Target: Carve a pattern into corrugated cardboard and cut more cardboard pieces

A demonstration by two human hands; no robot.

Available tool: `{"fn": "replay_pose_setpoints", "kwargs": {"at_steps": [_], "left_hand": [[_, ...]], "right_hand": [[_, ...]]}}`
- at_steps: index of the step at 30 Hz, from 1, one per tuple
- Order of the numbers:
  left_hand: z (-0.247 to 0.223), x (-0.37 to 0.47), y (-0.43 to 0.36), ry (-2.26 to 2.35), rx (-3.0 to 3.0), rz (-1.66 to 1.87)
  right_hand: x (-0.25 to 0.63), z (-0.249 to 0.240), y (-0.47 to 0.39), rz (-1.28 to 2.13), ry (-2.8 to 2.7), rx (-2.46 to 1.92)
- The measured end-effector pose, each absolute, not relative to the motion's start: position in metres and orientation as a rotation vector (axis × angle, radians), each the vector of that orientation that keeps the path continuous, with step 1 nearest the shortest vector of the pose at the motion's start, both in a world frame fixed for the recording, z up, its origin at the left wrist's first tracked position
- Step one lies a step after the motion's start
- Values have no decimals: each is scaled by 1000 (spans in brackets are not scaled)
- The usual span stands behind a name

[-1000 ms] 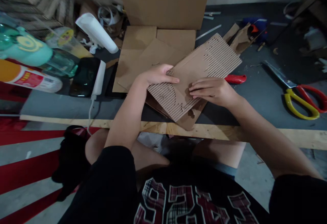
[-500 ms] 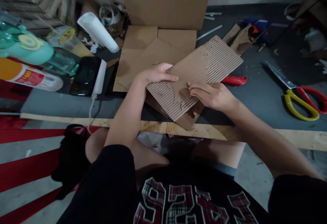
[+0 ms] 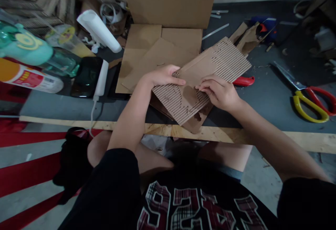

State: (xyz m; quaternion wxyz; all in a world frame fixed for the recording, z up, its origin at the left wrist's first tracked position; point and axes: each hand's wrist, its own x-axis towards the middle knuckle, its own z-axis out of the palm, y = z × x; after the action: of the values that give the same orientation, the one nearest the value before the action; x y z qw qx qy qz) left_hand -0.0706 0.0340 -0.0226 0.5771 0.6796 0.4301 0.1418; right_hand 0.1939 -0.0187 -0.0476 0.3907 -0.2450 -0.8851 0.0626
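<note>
A piece of corrugated cardboard [image 3: 232, 60] lies slanted over the front of the bench, its ridges bare at both ends and smooth brown paper left across the middle. My left hand [image 3: 166, 76] grips its left edge, thumb on top. At the ragged lower edge of the smooth part, my right hand [image 3: 219, 91] pinches the paper layer [image 3: 189, 95], which stands partly lifted from the ridges. Under the cardboard, another torn cardboard scrap [image 3: 195, 124] pokes out toward me. A red-handled tool [image 3: 244, 80] shows behind my right hand, its other end covered.
Scissors [image 3: 301, 86] with red and yellow handles lie at the right. Flat cardboard sheets [image 3: 141, 44] sit behind my hands, and a larger sheet [image 3: 170, 2] stands at the back. Left are bottles [image 3: 34, 78], a black phone-like object [image 3: 86, 76] and a white corded device [image 3: 101, 79].
My right hand has shifted slightly up and right while pinching, and its fingers have curled more. The paper flap beside it appears larger. My left hand keeps its grip.
</note>
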Motion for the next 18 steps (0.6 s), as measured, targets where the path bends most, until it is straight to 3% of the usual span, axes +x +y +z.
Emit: {"fn": "replay_pose_setpoints", "kwargs": {"at_steps": [7, 18], "left_hand": [[-18, -69, 32, 1000, 1582, 283], [-27, -68, 35, 999, 1713, 261]], "right_hand": [[190, -46, -14, 284, -2037, -605], [205, -63, 14, 554, -1300, -963]]}}
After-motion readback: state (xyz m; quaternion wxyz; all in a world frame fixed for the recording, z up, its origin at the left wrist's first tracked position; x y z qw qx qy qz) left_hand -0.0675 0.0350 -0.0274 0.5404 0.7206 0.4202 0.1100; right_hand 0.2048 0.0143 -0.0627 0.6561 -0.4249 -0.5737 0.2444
